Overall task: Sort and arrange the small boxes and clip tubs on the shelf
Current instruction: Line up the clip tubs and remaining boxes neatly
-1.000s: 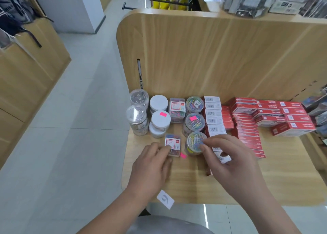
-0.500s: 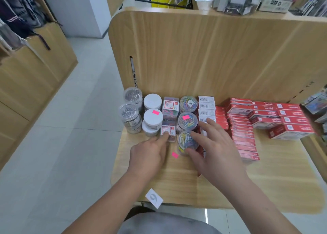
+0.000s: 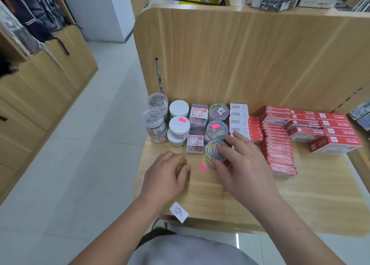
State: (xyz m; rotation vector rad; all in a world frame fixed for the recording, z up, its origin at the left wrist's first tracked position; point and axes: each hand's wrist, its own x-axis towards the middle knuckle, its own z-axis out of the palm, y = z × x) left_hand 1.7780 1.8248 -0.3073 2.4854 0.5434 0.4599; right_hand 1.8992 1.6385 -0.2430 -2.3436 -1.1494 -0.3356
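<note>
On the wooden shelf (image 3: 300, 194) stand rows of clip tubs and small boxes. My right hand (image 3: 242, 164) grips the nearest round tub of coloured clips (image 3: 213, 151) between thumb and fingers, in front of two like tubs (image 3: 217, 128). My left hand (image 3: 166, 176) hovers over the shelf with loosely curled fingers and holds nothing. It is a little in front of a small clear box of coloured clips (image 3: 195, 143), which stands before another clear box (image 3: 198, 113). Left of these are white-lidded tubs (image 3: 179, 125) and clear tubs of silver clips (image 3: 155, 121).
White barcoded boxes (image 3: 238, 114) and rows of red boxes (image 3: 280, 146) fill the shelf's right side, with stacked red boxes (image 3: 332, 130) further right. A loose pink sticker (image 3: 202, 167) lies between my hands. A "9" tag (image 3: 178, 212) hangs at the front edge. The tall back panel (image 3: 240, 54) closes the rear.
My left hand has let go of the small clear box and drawn back toward me. The box now stands in line behind it. My right hand stays on the coloured clip tub.
</note>
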